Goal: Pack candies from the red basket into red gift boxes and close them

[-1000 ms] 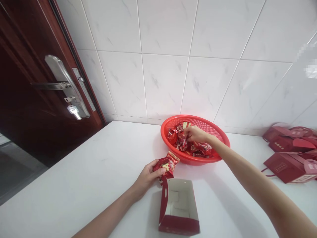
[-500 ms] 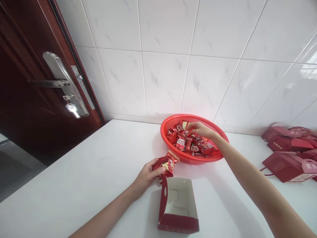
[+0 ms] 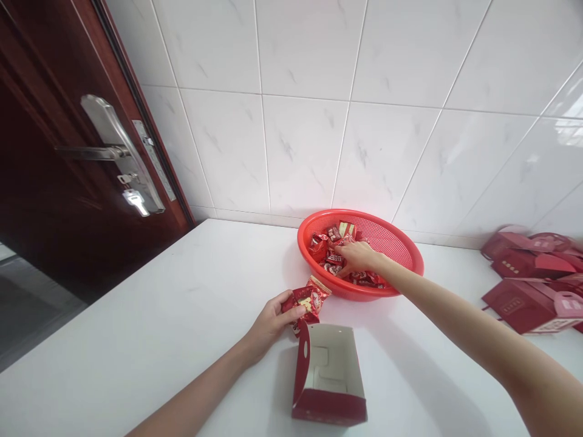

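My left hand point(image 3: 277, 312) is closed around red wrapped candies point(image 3: 310, 301), thumb on top, just behind the open box. More wrapped candies point(image 3: 334, 260) lie heaped in a red plastic basket point(image 3: 401, 243) with a perforated wall. Inside it, my right hand point(image 3: 357, 258) reaches down with thumb and fingers apart, touching the candies; some fingertips are hidden among the wrappers. In front of the basket stands a dark red cardboard box point(image 3: 330, 406), open at the top, with a pale, bare inside and an upright side flap with an oval hole.
Several dark red folded boxes point(image 3: 523, 306) with handles are piled at the right of the white table point(image 3: 182, 309). A tiled wall point(image 3: 303, 152) runs along the back. At left is a dark wooden door point(image 3: 40, 152) with keys point(image 3: 135, 200) in its lock.
My right hand has moved forward and down within the basket, and its fingers have spread among the candies. My left hand still holds its candies in almost the same place.
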The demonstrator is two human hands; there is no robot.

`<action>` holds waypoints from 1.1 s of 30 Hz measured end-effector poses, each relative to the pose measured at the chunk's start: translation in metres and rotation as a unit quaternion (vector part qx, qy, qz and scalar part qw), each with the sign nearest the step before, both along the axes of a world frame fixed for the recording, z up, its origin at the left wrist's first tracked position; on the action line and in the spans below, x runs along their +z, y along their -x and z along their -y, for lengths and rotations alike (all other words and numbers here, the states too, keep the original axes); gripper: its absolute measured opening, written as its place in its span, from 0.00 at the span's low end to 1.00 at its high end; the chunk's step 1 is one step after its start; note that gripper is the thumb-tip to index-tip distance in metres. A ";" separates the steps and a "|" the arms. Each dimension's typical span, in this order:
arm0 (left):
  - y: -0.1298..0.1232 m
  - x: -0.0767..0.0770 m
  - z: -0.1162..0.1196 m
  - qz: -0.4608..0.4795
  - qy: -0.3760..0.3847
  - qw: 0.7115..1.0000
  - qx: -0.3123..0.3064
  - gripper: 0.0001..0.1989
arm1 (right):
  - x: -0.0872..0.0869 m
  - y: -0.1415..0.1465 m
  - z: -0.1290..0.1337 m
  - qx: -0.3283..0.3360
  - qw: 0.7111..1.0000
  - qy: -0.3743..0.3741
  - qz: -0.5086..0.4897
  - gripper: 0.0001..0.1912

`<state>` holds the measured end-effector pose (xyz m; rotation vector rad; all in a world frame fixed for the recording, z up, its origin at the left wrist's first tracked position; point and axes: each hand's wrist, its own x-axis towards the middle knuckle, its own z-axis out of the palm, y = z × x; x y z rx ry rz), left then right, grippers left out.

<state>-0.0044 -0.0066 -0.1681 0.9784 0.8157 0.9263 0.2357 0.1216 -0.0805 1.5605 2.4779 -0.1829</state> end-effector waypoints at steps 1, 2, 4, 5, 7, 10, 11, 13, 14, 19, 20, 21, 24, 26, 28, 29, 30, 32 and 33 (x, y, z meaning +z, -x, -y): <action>0.000 0.001 0.000 0.000 -0.001 1.000 0.000 0.24 | 0.000 0.001 0.000 0.006 1.000 0.000 0.010 0.35; 0.000 0.001 0.001 0.000 -0.001 1.000 -0.001 0.24 | 0.000 0.002 0.000 0.013 1.000 0.003 0.017 0.29; 0.000 0.002 0.001 -0.002 -0.001 1.000 -0.001 0.24 | 0.001 0.003 -0.001 0.030 0.999 0.017 0.025 0.21; 0.000 0.003 0.001 -0.003 0.000 1.000 -0.002 0.24 | 0.001 0.003 -0.001 0.036 0.999 0.021 0.027 0.19; 0.000 0.003 0.001 -0.005 -0.001 1.000 -0.005 0.24 | 0.000 0.003 -0.001 0.044 0.998 0.021 0.028 0.22; 0.000 0.003 0.001 -0.012 -0.005 1.000 -0.008 0.25 | -0.001 0.004 0.001 0.048 0.998 0.006 0.037 0.26; 0.000 0.003 0.001 -0.015 -0.005 1.000 -0.008 0.25 | -0.002 0.005 0.002 0.046 0.998 0.003 0.046 0.25; 0.000 0.003 0.002 -0.022 -0.004 1.000 -0.007 0.26 | -0.004 0.007 0.004 0.038 0.997 -0.002 0.062 0.21; 0.000 0.003 0.002 -0.024 -0.005 1.000 -0.007 0.26 | -0.005 0.008 0.004 0.032 0.997 -0.004 0.067 0.20; 0.001 0.004 0.002 -0.028 -0.017 0.999 -0.011 0.25 | -0.008 0.008 0.000 0.001 0.998 -0.009 0.057 0.15; 0.001 0.004 0.001 -0.029 -0.019 0.999 -0.012 0.25 | -0.007 0.008 0.000 -0.007 0.999 -0.011 0.052 0.15; 0.001 0.003 0.001 -0.031 -0.020 0.999 -0.011 0.25 | -0.007 0.008 0.000 -0.016 0.999 -0.014 0.046 0.14; 0.000 0.003 0.001 -0.031 -0.021 0.999 -0.007 0.25 | -0.003 0.009 0.001 -0.045 0.998 -0.029 0.021 0.10; -0.001 0.003 0.001 -0.027 -0.024 0.999 -0.005 0.25 | 0.002 0.009 0.001 -0.074 0.996 -0.050 -0.003 0.09; -0.001 0.003 0.001 -0.027 -0.027 0.999 -0.006 0.25 | 0.008 0.007 -0.001 -0.114 0.989 -0.083 -0.037 0.08; -0.002 0.003 0.001 -0.028 -0.026 0.999 -0.005 0.25 | 0.010 0.005 -0.002 -0.136 0.984 -0.100 -0.059 0.08; -0.002 0.003 0.001 -0.028 -0.025 0.999 -0.005 0.26 | 0.013 0.003 -0.003 -0.156 0.978 -0.114 -0.084 0.09; -0.001 0.002 0.001 -0.025 -0.025 0.999 -0.003 0.26 | 0.018 -0.003 -0.004 -0.187 0.963 -0.132 -0.143 0.13; -0.001 0.001 0.001 -0.023 -0.025 0.999 -0.003 0.26 | 0.020 -0.006 -0.004 -0.198 0.955 -0.134 -0.177 0.16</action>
